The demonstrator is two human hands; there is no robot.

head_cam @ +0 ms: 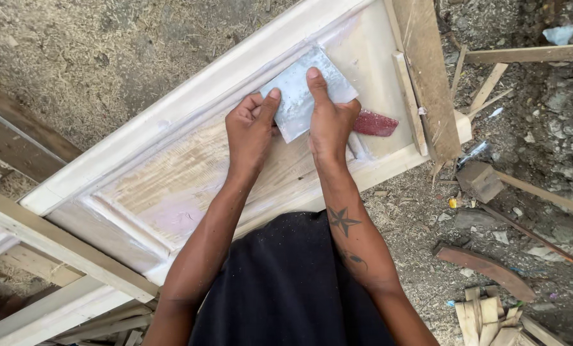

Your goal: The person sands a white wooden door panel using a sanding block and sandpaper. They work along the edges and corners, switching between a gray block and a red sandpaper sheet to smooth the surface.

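Partly, the grey sheet [302, 96] is hiding under both hands, so its near edge and full outline are hard to make out; what is showing is a flat, pale, dusty rectangle lying tilted on the wooden door panel [171, 173]. The left hand [249, 131] is resting on the sheet's left side, fingers curled and the thumb stretching up onto its surface. The right hand [330, 122] is pressing on the right side, index finger lying straight along the sheet, the other fingers folded down. Both hands are pinning the sheet flat against the panel rather than lifting it; whether fingers are gripping underneath cannot be told.

A red scrap [375, 123], rough and grainy, is peeking out just beside the right hand, its left end covered by the hand. The panel is running diagonally and getting cut off at the lower left; its raised frame is looking whitish and smeared, while the sunken middle is showing bare streaky grain. A plain plank [427, 70] is lying across the panel's far end. Sawdust [107, 57] is covering the ground, with offcuts [485, 314] scattered at the right.
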